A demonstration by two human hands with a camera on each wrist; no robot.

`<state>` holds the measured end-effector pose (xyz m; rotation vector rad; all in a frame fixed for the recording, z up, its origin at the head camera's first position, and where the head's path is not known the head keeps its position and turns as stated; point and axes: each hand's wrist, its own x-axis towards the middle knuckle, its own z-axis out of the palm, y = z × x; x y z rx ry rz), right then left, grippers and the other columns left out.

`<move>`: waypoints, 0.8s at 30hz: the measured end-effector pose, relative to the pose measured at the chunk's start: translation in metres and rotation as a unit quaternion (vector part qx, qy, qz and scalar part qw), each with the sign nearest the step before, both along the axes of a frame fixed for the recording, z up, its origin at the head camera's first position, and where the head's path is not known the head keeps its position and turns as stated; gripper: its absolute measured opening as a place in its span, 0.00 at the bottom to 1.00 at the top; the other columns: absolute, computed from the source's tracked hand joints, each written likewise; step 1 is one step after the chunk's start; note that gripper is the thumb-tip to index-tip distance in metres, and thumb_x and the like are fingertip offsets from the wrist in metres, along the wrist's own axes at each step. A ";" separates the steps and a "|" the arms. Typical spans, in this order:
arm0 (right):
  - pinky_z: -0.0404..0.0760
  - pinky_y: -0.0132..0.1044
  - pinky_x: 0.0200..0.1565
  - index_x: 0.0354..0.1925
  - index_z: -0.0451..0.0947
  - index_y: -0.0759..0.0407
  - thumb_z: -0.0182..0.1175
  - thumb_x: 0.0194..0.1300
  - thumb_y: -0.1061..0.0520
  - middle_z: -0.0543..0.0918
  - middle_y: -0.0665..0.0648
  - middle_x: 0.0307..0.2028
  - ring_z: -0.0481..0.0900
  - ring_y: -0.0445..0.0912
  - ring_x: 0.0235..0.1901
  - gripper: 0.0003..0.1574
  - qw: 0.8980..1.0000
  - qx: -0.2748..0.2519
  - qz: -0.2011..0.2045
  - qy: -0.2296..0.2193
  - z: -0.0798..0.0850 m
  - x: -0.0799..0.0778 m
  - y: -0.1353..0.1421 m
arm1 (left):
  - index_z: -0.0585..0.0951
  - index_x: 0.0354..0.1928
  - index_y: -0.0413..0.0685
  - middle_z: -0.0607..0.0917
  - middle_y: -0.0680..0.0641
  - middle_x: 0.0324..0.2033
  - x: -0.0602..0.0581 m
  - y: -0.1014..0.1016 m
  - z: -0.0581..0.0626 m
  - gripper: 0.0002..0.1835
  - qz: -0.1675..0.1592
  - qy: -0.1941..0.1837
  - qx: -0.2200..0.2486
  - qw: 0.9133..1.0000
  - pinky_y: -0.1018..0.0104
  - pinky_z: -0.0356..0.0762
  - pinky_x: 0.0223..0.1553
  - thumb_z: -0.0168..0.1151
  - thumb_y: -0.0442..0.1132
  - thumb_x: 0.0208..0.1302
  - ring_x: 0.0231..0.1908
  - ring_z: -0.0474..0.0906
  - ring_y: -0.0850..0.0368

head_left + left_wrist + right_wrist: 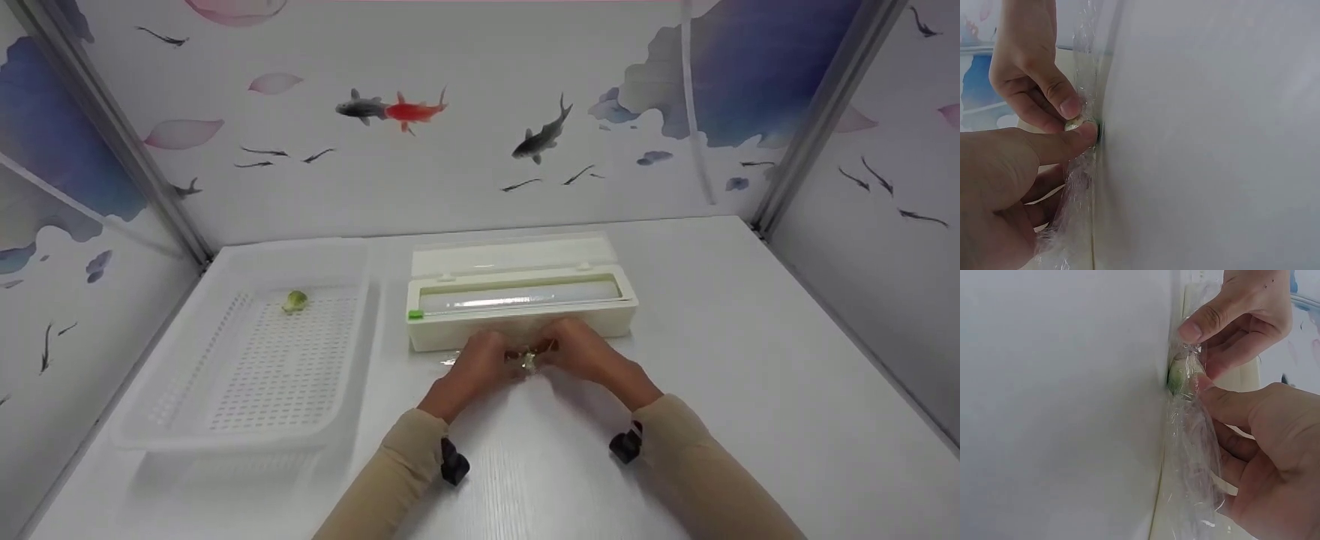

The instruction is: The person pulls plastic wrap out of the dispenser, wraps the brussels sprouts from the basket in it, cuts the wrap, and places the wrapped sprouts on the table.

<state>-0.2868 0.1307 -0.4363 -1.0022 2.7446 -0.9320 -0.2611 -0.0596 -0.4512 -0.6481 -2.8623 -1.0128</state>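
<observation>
In the right wrist view a small green-and-white Brussels sprout [1176, 378] shows through crumpled clear plastic wrap [1188, 439]. My left hand [480, 366] and right hand [583, 352] meet over it, low at the front of the wrap dispenser [442, 335]. Both hands pinch the wrap around the sprout, thumbs on the near side and other fingers curled behind. In the left wrist view, the left thumb [1085, 134] presses at the sprout and the right thumb [1069, 106] lies just beside it. Loose wrap trails out to either side of the hands.
The dispenser's lid [510, 255] stands raised at the back, with a roll of wrap [525, 295] inside and a green slider [415, 315] at its left end. Left of it, a white perforated basket [360, 330] holds another sprout [295, 301]. Panels [465, 45] enclose the white table [750, 360].
</observation>
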 end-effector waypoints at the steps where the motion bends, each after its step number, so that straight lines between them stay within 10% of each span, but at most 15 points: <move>1: 0.86 0.37 0.41 0.39 0.89 0.61 0.70 0.58 0.69 0.90 0.55 0.35 0.86 0.44 0.38 0.09 1.000 -0.001 0.003 0.003 0.001 0.000 0.000 | 0.90 0.42 0.44 0.91 0.47 0.36 0.000 0.000 0.001 0.12 0.002 0.004 -0.008 1.000 0.67 0.83 0.40 0.75 0.37 0.55 0.37 0.85 0.55; 13: 0.84 0.38 0.42 0.39 0.89 0.58 0.74 0.57 0.61 0.90 0.51 0.35 0.82 0.40 0.36 0.10 0.999 0.039 -0.004 -0.019 0.006 0.005 -0.003 | 0.90 0.43 0.47 0.91 0.50 0.40 0.000 -0.005 0.005 0.08 -0.014 0.000 -0.074 0.997 0.64 0.79 0.45 0.69 0.38 0.63 0.42 0.84 0.55; 24: 0.85 0.37 0.42 0.42 0.88 0.57 0.73 0.59 0.57 0.90 0.52 0.36 0.84 0.40 0.36 0.11 0.998 0.046 0.019 -0.047 0.008 0.005 -0.001 | 0.90 0.41 0.49 0.92 0.50 0.34 0.000 -0.004 0.009 0.07 -0.028 -0.023 -0.085 0.996 0.73 0.67 0.33 0.69 0.40 0.64 0.26 0.69 0.65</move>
